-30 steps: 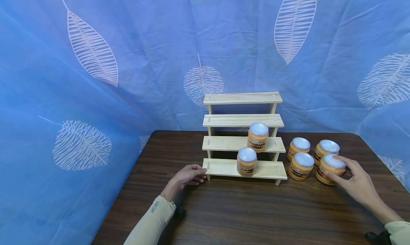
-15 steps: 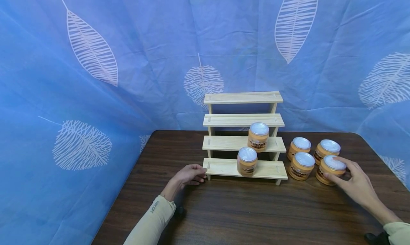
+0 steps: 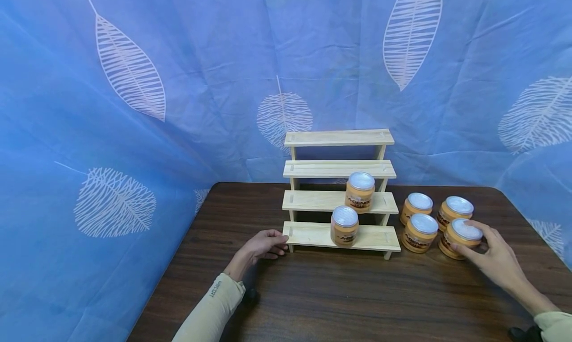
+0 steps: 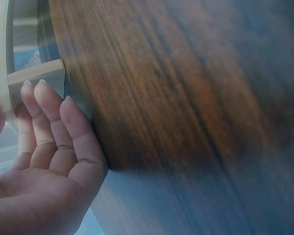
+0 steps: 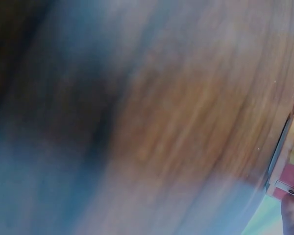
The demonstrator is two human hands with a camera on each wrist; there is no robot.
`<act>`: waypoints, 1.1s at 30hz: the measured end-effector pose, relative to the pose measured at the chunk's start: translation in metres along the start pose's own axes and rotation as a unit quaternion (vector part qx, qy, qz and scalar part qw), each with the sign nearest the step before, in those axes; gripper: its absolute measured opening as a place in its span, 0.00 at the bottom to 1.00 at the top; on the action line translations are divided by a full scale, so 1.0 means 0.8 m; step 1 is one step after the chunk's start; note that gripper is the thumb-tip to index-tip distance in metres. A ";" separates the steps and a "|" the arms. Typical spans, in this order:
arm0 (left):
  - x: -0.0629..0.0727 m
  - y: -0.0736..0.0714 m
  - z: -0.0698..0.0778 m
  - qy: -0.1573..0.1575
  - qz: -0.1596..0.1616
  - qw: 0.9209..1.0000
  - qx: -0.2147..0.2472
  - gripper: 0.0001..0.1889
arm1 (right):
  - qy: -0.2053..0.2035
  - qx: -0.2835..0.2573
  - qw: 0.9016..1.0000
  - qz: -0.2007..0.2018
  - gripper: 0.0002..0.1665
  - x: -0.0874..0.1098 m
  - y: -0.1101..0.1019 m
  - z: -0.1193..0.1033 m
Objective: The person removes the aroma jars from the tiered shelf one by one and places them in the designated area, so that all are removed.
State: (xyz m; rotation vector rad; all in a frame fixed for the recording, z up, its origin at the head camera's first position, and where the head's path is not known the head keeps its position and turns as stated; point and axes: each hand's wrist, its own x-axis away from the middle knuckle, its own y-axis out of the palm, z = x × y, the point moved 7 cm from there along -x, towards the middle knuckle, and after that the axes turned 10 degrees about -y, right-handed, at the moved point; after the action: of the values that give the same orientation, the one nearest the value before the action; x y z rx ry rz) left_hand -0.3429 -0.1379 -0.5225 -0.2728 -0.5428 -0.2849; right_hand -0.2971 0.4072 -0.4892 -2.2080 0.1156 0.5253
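Note:
My left hand (image 3: 266, 244) pinches the left end of the lowest board of a four-step wooden display stand (image 3: 308, 233), thumb above and fingers beneath. In the left wrist view the fingers (image 4: 78, 122) curve up beside the stand's pale wood (image 4: 36, 71). At the right, my right hand (image 3: 495, 256) holds an orange jar with a silvery lid (image 3: 464, 230), thumb in front and fingers at the far side of the lid. The right wrist view catches only part of this jar (image 5: 291, 166) and a fingertip (image 5: 291, 213) at its edge.
One like jar (image 3: 344, 228) stands on the lowest step, another (image 3: 359, 193) on the second. Three more jars stand by the held one: front left (image 3: 420, 233), back left (image 3: 416, 208), back right (image 3: 455, 212). A blue leaf-print cloth (image 3: 214, 108) hangs behind the dark wooden table (image 3: 339, 297).
The held jar and my right hand have shifted very slightly left and nearer. My left hand stays at the stand, and the other jars keep their places.

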 end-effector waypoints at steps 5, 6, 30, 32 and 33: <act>-0.002 0.000 -0.001 0.000 0.001 1.000 -0.001 0.14 | 0.001 0.007 1.000 -0.005 0.46 0.001 0.000 0.001; -0.002 0.000 -0.001 0.001 0.001 1.000 -0.001 0.14 | 0.000 0.008 1.000 -0.005 0.47 0.001 -0.001 0.000; 0.003 0.001 0.002 -0.001 -0.005 1.000 0.002 0.14 | -0.127 0.002 0.989 0.072 0.43 -0.063 -0.062 -0.129; 0.003 0.001 0.001 -0.003 -0.004 1.000 0.003 0.14 | -0.123 0.002 0.991 0.052 0.43 -0.075 -0.061 -0.145; 0.003 0.001 0.001 -0.003 -0.004 1.000 0.002 0.14 | -0.123 0.000 0.992 0.041 0.43 -0.081 -0.060 -0.154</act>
State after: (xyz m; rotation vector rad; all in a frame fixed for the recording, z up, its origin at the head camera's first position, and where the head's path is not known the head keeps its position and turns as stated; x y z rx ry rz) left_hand -0.3411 -0.1373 -0.5209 -0.2681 -0.5510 -0.2901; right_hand -0.3028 0.3380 -0.3595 -2.1262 0.0769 0.8385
